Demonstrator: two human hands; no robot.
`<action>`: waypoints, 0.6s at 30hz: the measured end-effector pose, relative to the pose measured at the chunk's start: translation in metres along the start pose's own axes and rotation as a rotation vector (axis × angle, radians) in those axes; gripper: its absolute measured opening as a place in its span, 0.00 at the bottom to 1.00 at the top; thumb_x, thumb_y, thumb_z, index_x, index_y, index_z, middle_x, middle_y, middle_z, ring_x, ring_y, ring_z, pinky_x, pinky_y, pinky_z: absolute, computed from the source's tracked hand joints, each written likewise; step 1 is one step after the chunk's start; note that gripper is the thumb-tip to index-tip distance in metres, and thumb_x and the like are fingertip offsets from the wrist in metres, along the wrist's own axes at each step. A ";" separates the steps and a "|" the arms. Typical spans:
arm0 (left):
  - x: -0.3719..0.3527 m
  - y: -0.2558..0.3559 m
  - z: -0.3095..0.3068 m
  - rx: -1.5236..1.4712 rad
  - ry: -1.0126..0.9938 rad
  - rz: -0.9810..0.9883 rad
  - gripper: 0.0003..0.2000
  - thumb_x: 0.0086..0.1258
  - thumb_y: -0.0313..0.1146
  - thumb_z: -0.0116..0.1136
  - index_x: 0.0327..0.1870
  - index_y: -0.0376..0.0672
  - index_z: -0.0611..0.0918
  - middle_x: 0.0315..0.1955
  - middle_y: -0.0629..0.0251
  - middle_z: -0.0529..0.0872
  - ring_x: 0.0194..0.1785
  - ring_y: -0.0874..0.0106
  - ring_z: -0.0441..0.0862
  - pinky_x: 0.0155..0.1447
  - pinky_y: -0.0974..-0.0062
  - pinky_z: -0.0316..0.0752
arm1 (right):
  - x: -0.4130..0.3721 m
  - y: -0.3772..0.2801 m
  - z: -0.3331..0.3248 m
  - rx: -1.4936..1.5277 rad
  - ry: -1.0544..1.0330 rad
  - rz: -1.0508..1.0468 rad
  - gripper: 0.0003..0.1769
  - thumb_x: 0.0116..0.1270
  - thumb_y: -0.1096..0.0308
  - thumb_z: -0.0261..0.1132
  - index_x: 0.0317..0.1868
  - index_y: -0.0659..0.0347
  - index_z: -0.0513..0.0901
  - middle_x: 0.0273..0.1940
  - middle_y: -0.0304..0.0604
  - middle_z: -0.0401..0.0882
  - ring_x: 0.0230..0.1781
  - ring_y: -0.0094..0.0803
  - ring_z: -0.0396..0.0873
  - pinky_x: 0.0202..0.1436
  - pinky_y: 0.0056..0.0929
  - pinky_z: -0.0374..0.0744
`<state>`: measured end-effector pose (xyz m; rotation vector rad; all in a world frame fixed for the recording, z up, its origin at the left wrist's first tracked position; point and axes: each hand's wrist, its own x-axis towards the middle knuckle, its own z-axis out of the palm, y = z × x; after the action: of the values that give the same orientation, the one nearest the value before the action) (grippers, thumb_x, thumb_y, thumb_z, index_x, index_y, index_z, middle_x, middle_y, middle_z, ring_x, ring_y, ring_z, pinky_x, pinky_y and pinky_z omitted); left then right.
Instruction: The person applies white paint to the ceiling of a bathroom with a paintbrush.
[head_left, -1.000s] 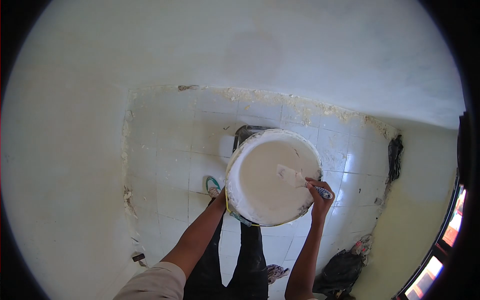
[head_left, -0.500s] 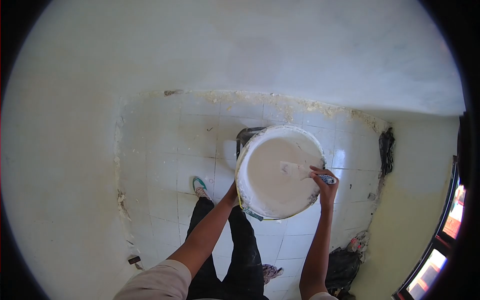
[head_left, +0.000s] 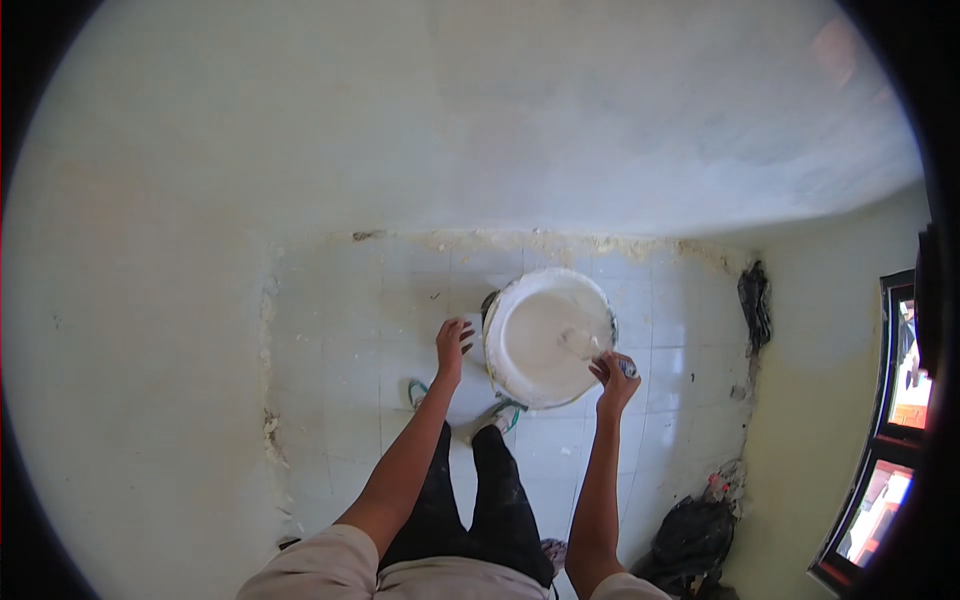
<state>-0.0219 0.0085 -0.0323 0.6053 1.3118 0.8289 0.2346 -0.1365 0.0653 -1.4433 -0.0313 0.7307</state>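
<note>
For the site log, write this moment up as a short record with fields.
Setting: tiled floor in a corner of pale walls, seen from above
Bucket: white bucket holding white paint, low by the person's feet
Right hand: right hand gripping a brush whose bristles lie in the paint
Left hand: left hand open, fingers spread, beside the bucket, seemingly not touching it
Nearby: black bag by the right wall
</note>
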 end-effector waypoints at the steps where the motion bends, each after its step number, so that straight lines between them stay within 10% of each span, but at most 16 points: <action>1: -0.006 0.005 0.002 0.004 -0.021 0.028 0.10 0.73 0.41 0.53 0.49 0.50 0.78 0.45 0.70 0.83 0.46 0.74 0.81 0.46 0.73 0.74 | -0.006 0.005 0.000 -0.004 0.012 0.017 0.07 0.62 0.75 0.66 0.38 0.71 0.81 0.31 0.48 0.82 0.28 0.33 0.84 0.35 0.30 0.87; 6: -0.007 -0.005 0.021 0.087 -0.150 0.124 0.13 0.73 0.39 0.54 0.54 0.46 0.76 0.45 0.67 0.83 0.47 0.72 0.81 0.49 0.72 0.75 | -0.010 0.032 0.007 -0.120 -0.163 -0.137 0.05 0.60 0.79 0.65 0.37 0.72 0.81 0.29 0.47 0.82 0.28 0.32 0.84 0.36 0.29 0.87; 11: -0.022 -0.021 0.045 0.498 -0.156 0.521 0.23 0.78 0.35 0.42 0.72 0.43 0.63 0.69 0.54 0.67 0.71 0.59 0.65 0.73 0.67 0.58 | 0.008 0.059 0.019 -0.328 -0.303 0.002 0.02 0.57 0.80 0.64 0.31 0.71 0.82 0.24 0.45 0.81 0.25 0.28 0.82 0.33 0.25 0.84; 18: -0.028 -0.016 0.054 0.360 -0.170 0.366 0.24 0.78 0.34 0.39 0.75 0.46 0.59 0.72 0.57 0.63 0.73 0.61 0.61 0.74 0.69 0.55 | 0.023 0.084 0.026 -0.552 -0.544 -0.031 0.03 0.56 0.78 0.66 0.29 0.71 0.82 0.21 0.43 0.80 0.21 0.26 0.79 0.27 0.24 0.80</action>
<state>0.0324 -0.0197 -0.0191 1.2019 1.2187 0.8174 0.2055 -0.1069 -0.0151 -1.7093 -0.7215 1.1277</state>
